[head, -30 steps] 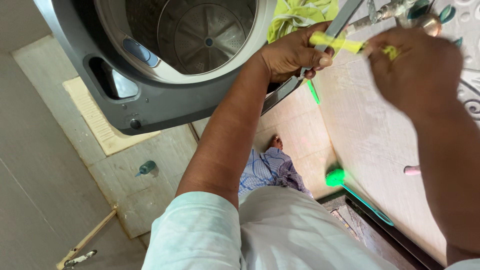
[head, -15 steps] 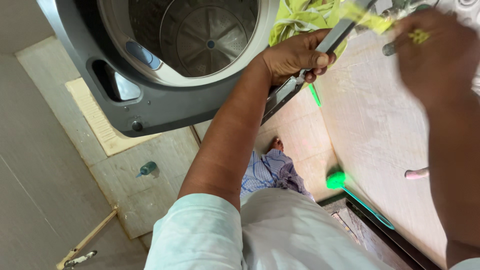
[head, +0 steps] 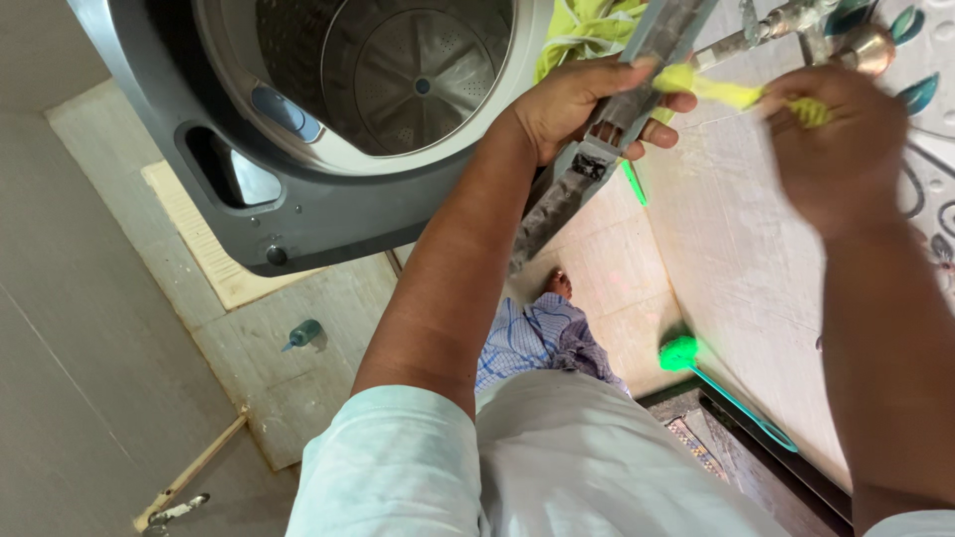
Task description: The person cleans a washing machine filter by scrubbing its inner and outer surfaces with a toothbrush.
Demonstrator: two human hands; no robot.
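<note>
Left hand (head: 582, 104) gripping grey lid panel (head: 597, 129), right hand (head: 831, 149) clenched on yellow brush (head: 716, 91) touching panel, washer drum (head: 418, 70) beside left hand

Tiled floor (head: 298, 328), below the gripped grey panel (head: 597, 139). A small teal bottle (head: 301, 334) lay down-left of the grip, a green brush (head: 686, 356) stood below it, and a wooden stick (head: 194, 469) lay far down-left.

head-worn view, steeply downward, close range
</note>
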